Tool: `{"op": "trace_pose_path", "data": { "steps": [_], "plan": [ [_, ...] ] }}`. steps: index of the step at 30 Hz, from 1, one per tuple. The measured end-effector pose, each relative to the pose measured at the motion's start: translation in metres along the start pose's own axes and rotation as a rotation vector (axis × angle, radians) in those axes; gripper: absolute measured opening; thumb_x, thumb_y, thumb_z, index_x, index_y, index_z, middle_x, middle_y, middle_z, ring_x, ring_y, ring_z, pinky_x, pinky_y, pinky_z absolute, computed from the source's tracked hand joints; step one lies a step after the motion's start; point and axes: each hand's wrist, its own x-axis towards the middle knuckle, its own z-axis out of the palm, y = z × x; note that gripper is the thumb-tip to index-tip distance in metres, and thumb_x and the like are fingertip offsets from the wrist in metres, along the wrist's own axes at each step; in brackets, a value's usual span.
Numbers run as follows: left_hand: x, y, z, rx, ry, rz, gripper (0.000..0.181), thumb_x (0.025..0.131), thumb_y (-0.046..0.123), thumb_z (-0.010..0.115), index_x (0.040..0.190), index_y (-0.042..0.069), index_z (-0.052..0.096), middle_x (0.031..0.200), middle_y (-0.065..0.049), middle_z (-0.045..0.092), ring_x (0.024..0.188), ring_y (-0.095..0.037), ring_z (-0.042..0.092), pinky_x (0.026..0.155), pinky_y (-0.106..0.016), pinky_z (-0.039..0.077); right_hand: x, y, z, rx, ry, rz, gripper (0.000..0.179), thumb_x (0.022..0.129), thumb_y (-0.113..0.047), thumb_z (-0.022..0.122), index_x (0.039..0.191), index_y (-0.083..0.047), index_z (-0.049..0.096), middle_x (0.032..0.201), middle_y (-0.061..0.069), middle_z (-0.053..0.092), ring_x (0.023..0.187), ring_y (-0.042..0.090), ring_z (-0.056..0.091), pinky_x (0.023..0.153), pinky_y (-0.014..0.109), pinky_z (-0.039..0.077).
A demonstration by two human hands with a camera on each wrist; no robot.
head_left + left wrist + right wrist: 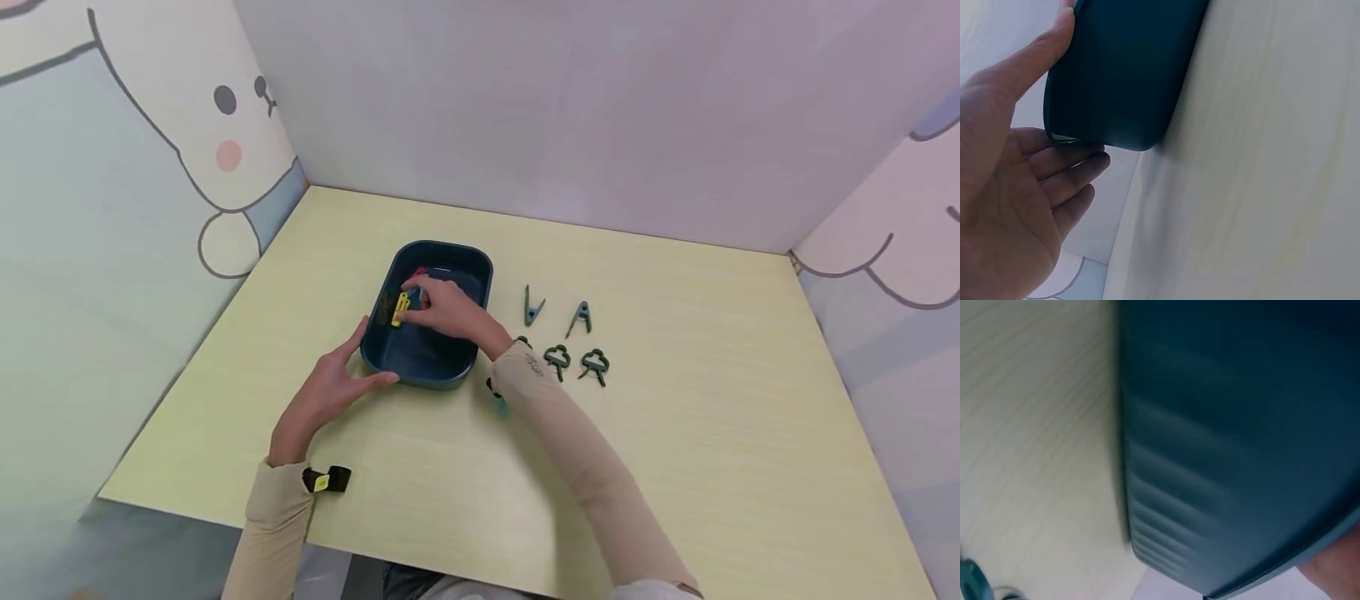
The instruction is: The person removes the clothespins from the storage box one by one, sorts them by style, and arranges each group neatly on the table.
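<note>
A dark blue rectangular tub (431,381) stands on the table. My left hand (332,386) braces its near left corner, thumb along the near side and fingers at the left rim. In the left wrist view, that hand's palm (1007,212) shows, with fairly straight fingers against the tub wall (1122,81). My right hand (452,310) reaches inside the tub, thumb and index finger pinching a yellow clip (401,309). A red piece (419,272) lies beyond the fingers, partly hidden. The right wrist view mostly shows the tub's ribbed outer wall (1179,475).
Right of the tub lie two grey-blue spring clips (533,307) (582,318) and dark green cloud-shaped clips (557,358) (596,365). My right forearm overlaps another green clip (523,341). A teal piece (501,407) lies beside that sleeve. Walls border the table (712,433) at the back and sides.
</note>
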Motion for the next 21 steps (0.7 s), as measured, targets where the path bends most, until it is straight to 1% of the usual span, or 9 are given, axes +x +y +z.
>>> {"op": "trace_pose_path", "data": {
  "steps": [7,11,15,16,20,21],
  "plan": [
    [0.001,-0.001,-0.001,0.001,0.000,0.005,0.106,0.094,0.049,0.075,0.167,0.014,0.007,0.167,-0.026,0.019,0.151,-0.048,0.023,0.114,-0.065,0.031,0.001,-0.003,0.001,-0.015,-0.018,0.051,0.052,0.100,-0.029,0.073,0.142,-0.001,0.059,0.088,0.009,0.061,0.074,0.018,0.056,0.063,0.026,0.044],
    [0.001,0.000,-0.002,0.010,0.001,0.004,0.106,0.094,0.049,0.075,0.167,0.013,0.007,0.167,-0.026,0.019,0.151,-0.049,0.023,0.114,-0.066,0.031,0.002,-0.004,-0.002,-0.001,-0.008,0.043,0.049,0.100,-0.027,0.072,0.141,-0.001,0.059,0.089,0.010,0.063,0.076,0.019,0.058,0.064,0.026,0.046],
    [0.001,0.000,-0.003,0.013,0.000,0.004,0.106,0.094,0.049,0.075,0.167,0.013,0.007,0.167,-0.027,0.019,0.151,-0.049,0.022,0.114,-0.066,0.031,0.005,-0.004,-0.003,0.001,0.011,0.042,0.048,0.100,-0.029,0.072,0.139,-0.003,0.060,0.093,0.008,0.065,0.082,0.018,0.060,0.068,0.027,0.049],
    [0.001,0.000,-0.002,0.013,0.001,0.005,0.106,0.094,0.048,0.075,0.167,0.013,0.007,0.167,-0.027,0.019,0.151,-0.049,0.022,0.114,-0.066,0.031,0.006,-0.004,-0.003,0.002,0.014,0.048,0.048,0.100,-0.029,0.072,0.139,-0.003,0.060,0.095,0.008,0.066,0.083,0.018,0.061,0.069,0.027,0.049],
    [0.001,-0.001,-0.001,0.011,0.002,0.003,0.106,0.094,0.048,0.075,0.167,0.013,0.007,0.167,-0.027,0.019,0.151,-0.049,0.022,0.114,-0.066,0.030,0.012,-0.002,0.001,0.001,0.011,0.073,0.049,0.100,-0.030,0.072,0.139,-0.003,0.060,0.112,0.010,0.069,0.093,0.018,0.063,0.078,0.029,0.053],
    [0.001,-0.001,-0.001,0.010,0.002,0.004,0.105,0.094,0.048,0.075,0.167,0.014,0.007,0.167,-0.027,0.019,0.151,-0.049,0.022,0.114,-0.066,0.030,0.013,-0.001,0.003,-0.007,0.010,0.082,0.050,0.100,-0.031,0.072,0.139,-0.003,0.060,0.118,0.011,0.069,0.096,0.018,0.064,0.082,0.029,0.053]
  ]
}}
